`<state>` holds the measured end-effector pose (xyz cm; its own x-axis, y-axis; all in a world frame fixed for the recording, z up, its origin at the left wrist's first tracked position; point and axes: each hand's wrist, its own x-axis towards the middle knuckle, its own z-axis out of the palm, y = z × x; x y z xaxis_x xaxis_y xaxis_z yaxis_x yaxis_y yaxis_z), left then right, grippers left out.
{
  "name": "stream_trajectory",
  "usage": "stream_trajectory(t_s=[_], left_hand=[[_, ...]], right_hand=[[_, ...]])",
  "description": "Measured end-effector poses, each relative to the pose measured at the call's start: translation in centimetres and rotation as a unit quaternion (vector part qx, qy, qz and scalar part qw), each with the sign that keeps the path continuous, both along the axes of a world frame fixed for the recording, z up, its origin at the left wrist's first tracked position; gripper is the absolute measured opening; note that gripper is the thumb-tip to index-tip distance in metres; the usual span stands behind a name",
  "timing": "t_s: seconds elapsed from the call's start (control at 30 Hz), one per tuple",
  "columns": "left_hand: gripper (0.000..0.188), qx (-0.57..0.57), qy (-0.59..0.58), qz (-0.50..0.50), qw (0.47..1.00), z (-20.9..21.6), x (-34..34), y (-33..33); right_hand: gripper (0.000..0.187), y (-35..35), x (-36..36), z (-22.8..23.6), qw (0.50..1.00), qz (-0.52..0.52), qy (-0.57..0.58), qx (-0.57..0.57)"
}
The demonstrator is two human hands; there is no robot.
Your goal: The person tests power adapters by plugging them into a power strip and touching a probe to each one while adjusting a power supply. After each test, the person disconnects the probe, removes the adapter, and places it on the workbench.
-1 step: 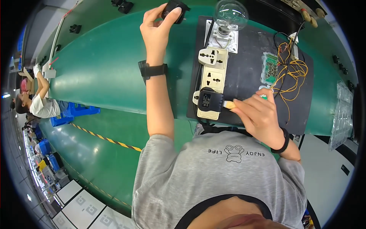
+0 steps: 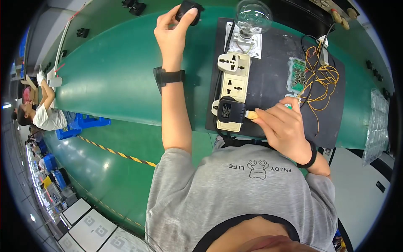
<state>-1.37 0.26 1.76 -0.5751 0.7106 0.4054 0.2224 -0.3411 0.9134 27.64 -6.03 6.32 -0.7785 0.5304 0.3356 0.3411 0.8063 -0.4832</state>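
My left hand (image 2: pixel 171 31) is raised over the far side of the bench, thumb and fingers closed around a black power adapter (image 2: pixel 183 9). A second black power adapter (image 2: pixel 230 110) sits plugged into the near end of a cream power strip (image 2: pixel 234 80). From its side sticks a USB plug with a yellowish body (image 2: pixel 251 114). My right hand (image 2: pixel 285 128) pinches that plug between thumb and fingers. Beyond the right hand lies a green circuit board (image 2: pixel 297 75) with yellow wires (image 2: pixel 325 82). A white multi-way plug adapter (image 2: pixel 230 62) is seated farther up the strip.
A clear glass bulb (image 2: pixel 253 17) stands in a white socket base at the strip's far end, on a black board (image 2: pixel 275 50). Clear plastic trays (image 2: pixel 375 126) are at the right edge of the green bench (image 2: pixel 121 80). Another person (image 2: pixel 46 115) sits at far left.
The adapter in my left hand has turned slightly, so its prongs show less. My right hand stays on the USB plug.
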Motion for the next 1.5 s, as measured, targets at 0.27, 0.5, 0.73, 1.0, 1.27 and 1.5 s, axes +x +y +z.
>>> stream_trajectory(t_s=[0.27,0.5,0.73,1.0,1.27,1.5], left_hand=[[0.056,-0.152,0.028,0.103,0.983,-4.0,-1.6,1.0],[0.064,-0.169,0.166,0.052,0.970,-4.5,-0.8,2.3],[0.045,-0.197,0.225,0.048,0.953,-4.4,-0.1,2.7],[0.038,-0.183,0.221,0.042,0.957,-3.7,0.6,2.8],[0.037,-0.145,0.208,0.076,0.964,-5.0,-0.8,3.1],[0.034,-0.081,0.172,0.085,0.978,-4.9,0.2,2.4]], right_hand=[[0.027,5.1,3.2,2.2,0.992,-0.123,-0.008,0.039],[0.029,20.1,12.5,0.9,0.914,-0.357,-0.109,0.158],[0.061,36.8,14.4,-5.7,0.936,-0.327,-0.121,-0.048],[0.057,34.9,17.1,-4.5,0.918,-0.385,0.093,-0.010],[0.059,18.5,14.0,3.6,0.908,-0.319,0.270,-0.017],[0.057,8.1,1.4,5.4,0.979,-0.072,0.176,-0.076]])
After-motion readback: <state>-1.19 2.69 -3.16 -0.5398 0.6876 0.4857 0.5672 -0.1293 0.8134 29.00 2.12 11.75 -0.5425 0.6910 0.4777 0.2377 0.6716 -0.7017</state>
